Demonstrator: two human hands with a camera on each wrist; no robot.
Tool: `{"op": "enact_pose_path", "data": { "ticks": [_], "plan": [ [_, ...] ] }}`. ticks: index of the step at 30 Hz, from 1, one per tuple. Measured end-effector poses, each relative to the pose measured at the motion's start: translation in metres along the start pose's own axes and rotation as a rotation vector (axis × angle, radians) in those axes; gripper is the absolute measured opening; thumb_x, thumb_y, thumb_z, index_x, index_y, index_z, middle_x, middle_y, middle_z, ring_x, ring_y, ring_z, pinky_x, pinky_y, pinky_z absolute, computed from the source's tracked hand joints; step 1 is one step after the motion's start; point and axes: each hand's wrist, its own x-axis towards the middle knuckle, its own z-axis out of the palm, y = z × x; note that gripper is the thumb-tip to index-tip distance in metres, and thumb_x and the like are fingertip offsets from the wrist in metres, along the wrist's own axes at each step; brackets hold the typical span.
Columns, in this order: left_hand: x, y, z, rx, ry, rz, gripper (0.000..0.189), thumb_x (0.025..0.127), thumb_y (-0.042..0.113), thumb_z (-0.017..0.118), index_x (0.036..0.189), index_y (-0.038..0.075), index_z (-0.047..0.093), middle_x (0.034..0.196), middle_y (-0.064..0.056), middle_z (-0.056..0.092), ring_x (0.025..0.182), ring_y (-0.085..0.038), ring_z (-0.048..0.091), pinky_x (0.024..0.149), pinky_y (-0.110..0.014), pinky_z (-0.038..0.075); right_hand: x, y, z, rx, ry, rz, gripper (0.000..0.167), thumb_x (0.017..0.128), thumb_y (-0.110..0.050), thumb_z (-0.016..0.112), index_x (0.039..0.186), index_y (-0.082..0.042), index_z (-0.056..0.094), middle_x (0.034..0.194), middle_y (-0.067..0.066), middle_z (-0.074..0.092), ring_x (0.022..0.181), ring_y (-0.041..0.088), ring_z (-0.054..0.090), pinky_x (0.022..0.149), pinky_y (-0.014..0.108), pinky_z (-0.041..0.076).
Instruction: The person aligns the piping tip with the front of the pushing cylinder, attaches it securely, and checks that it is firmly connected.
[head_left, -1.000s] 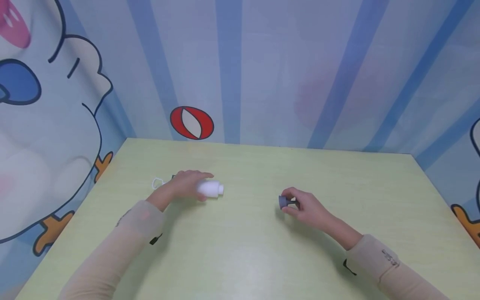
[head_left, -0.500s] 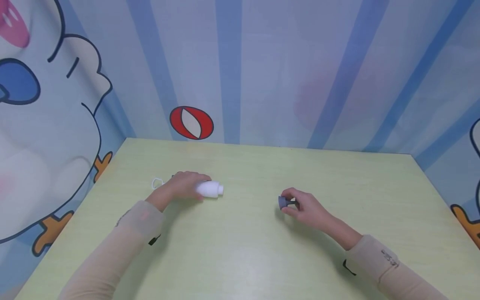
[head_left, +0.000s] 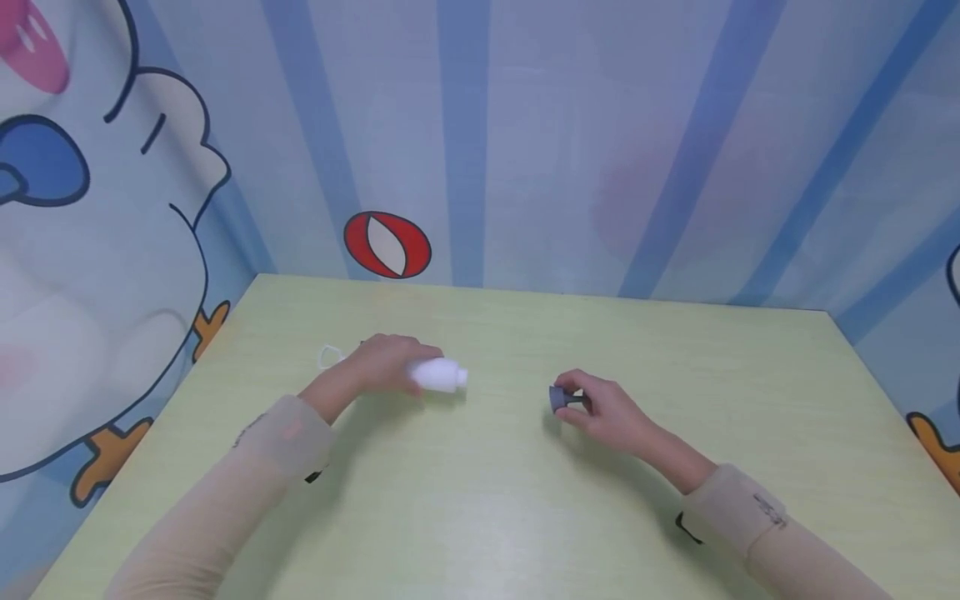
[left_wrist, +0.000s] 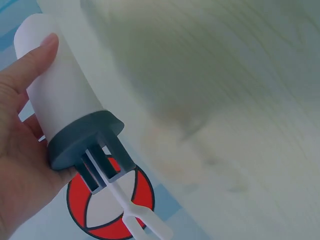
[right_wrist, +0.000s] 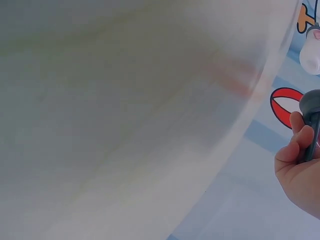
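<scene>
White and smooth, a bottle (head_left: pixel 437 375) with dark grey collar (left_wrist: pixel 85 137) and white loop (head_left: pixel 330 357) is gripped by the left hand (head_left: pixel 386 364); the right hand (head_left: pixel 606 412) pinches a round-headed grey knob (head_left: pixel 557 399).

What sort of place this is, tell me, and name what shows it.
Probably a staged booth or play corner: a pale yellow-green rectangular table is backed by a light-blue printed backdrop with darker blue stripes, and a large white cartoon figure outlined in black fills the left side.
</scene>
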Motion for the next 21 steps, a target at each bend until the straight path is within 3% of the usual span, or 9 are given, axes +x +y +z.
{"op": "enact_pose_path", "data": {
  "ticks": [12,21],
  "plan": [
    [0.002,0.032,-0.003,-0.014,0.015,0.069,0.05,0.071,0.029,0.071,0.118,0.021,0.055,0.102,-0.002,0.061,0.088,-0.018,0.055,0.075,-0.038,0.045,0.011,-0.005,0.01,0.083,0.038,-0.01,0.03,0.08,-0.015,0.064,0.107,-0.007,0.053,0.095,0.009,0.063,0.057,0.01,0.04,0.052,0.02,0.036],
    [0.008,0.043,0.001,-0.025,0.045,0.094,0.051,0.072,0.031,0.071,0.12,0.023,0.054,0.105,0.0,0.06,0.09,-0.016,0.055,0.079,-0.037,0.045,0.015,-0.011,0.011,0.112,0.033,-0.01,0.031,0.08,-0.016,0.065,0.107,-0.008,0.053,0.095,0.009,0.063,0.058,0.011,0.04,0.052,0.021,0.035]
  ]
}}
